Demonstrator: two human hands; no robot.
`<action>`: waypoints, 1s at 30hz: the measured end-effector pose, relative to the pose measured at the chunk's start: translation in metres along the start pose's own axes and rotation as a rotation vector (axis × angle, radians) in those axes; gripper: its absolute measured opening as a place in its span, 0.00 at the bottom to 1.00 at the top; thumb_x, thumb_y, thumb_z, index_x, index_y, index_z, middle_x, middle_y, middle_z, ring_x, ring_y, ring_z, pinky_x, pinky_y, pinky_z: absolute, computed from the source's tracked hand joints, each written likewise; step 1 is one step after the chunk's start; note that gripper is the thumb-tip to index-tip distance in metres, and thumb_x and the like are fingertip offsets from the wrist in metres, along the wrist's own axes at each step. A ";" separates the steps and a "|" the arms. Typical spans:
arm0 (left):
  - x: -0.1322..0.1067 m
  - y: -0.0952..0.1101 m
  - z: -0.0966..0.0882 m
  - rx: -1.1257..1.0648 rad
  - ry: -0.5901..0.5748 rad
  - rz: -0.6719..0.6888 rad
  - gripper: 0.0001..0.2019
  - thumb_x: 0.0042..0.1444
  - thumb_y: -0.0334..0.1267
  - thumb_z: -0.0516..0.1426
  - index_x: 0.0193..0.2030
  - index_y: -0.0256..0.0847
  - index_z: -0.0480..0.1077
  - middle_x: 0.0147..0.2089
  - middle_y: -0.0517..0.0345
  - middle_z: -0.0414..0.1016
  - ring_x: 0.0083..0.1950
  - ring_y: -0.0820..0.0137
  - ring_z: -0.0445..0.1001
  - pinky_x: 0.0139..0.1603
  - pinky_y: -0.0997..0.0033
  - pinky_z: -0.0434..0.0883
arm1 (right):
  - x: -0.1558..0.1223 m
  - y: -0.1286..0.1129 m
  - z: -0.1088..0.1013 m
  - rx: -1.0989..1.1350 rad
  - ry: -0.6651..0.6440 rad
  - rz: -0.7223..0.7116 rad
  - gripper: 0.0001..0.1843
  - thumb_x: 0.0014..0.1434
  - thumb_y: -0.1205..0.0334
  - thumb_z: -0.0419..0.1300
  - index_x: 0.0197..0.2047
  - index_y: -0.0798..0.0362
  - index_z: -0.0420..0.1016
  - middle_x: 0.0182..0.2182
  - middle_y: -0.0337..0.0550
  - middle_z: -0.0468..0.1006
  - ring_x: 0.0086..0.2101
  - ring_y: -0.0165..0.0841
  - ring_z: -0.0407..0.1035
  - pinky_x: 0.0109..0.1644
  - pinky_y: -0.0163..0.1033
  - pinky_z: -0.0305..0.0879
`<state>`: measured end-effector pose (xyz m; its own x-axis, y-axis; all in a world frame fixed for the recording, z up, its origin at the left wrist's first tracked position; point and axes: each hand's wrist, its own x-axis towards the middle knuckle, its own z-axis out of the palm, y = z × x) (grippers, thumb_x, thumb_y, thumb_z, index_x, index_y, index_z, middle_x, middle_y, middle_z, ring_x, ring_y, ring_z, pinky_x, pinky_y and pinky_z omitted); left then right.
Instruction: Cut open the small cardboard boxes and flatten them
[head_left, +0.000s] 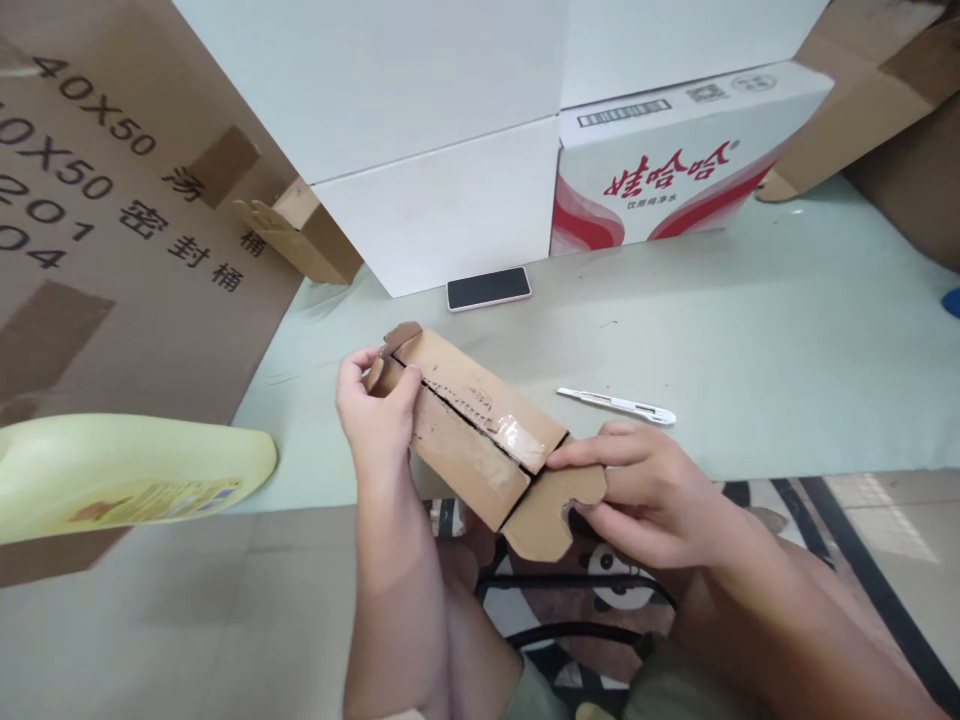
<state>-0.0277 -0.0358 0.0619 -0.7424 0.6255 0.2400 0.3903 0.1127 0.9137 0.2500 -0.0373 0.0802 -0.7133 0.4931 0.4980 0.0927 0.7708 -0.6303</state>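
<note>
A small brown cardboard box [472, 400] is held at a slant over the table's front edge. Two of its panels meet along a dark seam, and clear tape shines near its right end. My left hand [379, 400] grips the far left end, thumb on top, beside a raised end flap. At the near right end a notched flap [544, 515] sticks out, and my right hand [652, 490] pinches it, with the index finger against the box edge. To the right of the box lies a white utility knife [616, 405] on the table.
A phone [489, 289] lies behind the box, before white cartons [450, 210]. A red-and-white carton [660, 170] stands at the back right. On the left are a large printed carton [112, 200], a small cardboard box [307, 235] and a yellow-green bottle [135, 470].
</note>
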 end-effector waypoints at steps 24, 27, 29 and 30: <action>-0.007 -0.008 -0.011 0.134 -0.295 0.144 0.22 0.47 0.44 0.66 0.51 0.47 0.74 0.57 0.51 0.67 0.61 0.58 0.69 0.66 0.56 0.65 | -0.026 0.039 0.074 0.639 0.255 0.664 0.27 0.62 0.45 0.57 0.60 0.50 0.65 0.61 0.53 0.69 0.61 0.46 0.64 0.64 0.56 0.62; 0.004 -0.019 -0.022 -0.086 -0.237 -0.051 0.21 0.48 0.47 0.66 0.49 0.47 0.73 0.50 0.55 0.74 0.52 0.61 0.74 0.56 0.57 0.72 | -0.028 0.043 0.080 0.680 0.241 0.794 0.29 0.61 0.45 0.60 0.61 0.48 0.64 0.63 0.55 0.68 0.61 0.45 0.65 0.64 0.57 0.62; 0.007 -0.026 -0.031 -0.183 -0.184 -0.128 0.19 0.50 0.49 0.66 0.47 0.48 0.73 0.46 0.59 0.76 0.48 0.62 0.75 0.53 0.57 0.74 | -0.028 0.044 0.082 0.766 0.186 0.850 0.29 0.63 0.46 0.59 0.62 0.49 0.63 0.57 0.55 0.74 0.55 0.44 0.71 0.60 0.58 0.66; 0.008 -0.029 -0.035 -0.193 -0.186 -0.110 0.17 0.52 0.51 0.65 0.46 0.49 0.73 0.46 0.60 0.77 0.48 0.62 0.75 0.53 0.57 0.74 | -0.028 0.044 0.082 0.832 0.161 0.825 0.29 0.63 0.45 0.58 0.63 0.49 0.62 0.54 0.55 0.77 0.53 0.44 0.73 0.59 0.58 0.68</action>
<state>-0.0639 -0.0609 0.0490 -0.6552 0.7503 0.0879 0.1890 0.0502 0.9807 0.2170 -0.0503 -0.0108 -0.5484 0.8096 -0.2093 -0.0395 -0.2751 -0.9606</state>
